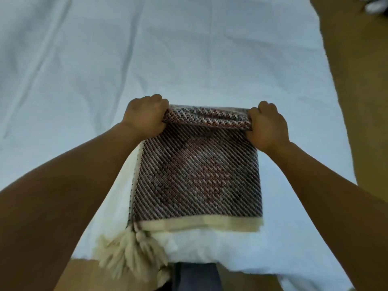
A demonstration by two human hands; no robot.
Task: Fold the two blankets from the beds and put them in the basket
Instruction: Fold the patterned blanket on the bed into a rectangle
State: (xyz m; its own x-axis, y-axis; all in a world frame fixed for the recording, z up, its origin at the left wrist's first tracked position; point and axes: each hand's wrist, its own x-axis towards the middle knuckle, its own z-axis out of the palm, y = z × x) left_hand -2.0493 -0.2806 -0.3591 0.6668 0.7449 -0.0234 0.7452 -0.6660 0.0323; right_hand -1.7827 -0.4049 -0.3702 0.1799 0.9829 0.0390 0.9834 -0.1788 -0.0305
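A woven blanket [197, 175] in dark brown, red and cream stripes lies folded into a narrow panel on the white bed, with a cream border and tassels [130, 253] at its near end. Its far end is turned up into a thick fold. My left hand [144, 116] grips the left end of that fold, fingers curled round it. My right hand [266, 127] grips the right end the same way. No basket and no second blanket are in view.
The white bed sheet [147, 49] stretches far ahead and to the left. A tan floor [357, 80] runs along the bed's right side. The bed's near edge is just below the tassels, with my dark trousers [197, 278] beneath it.
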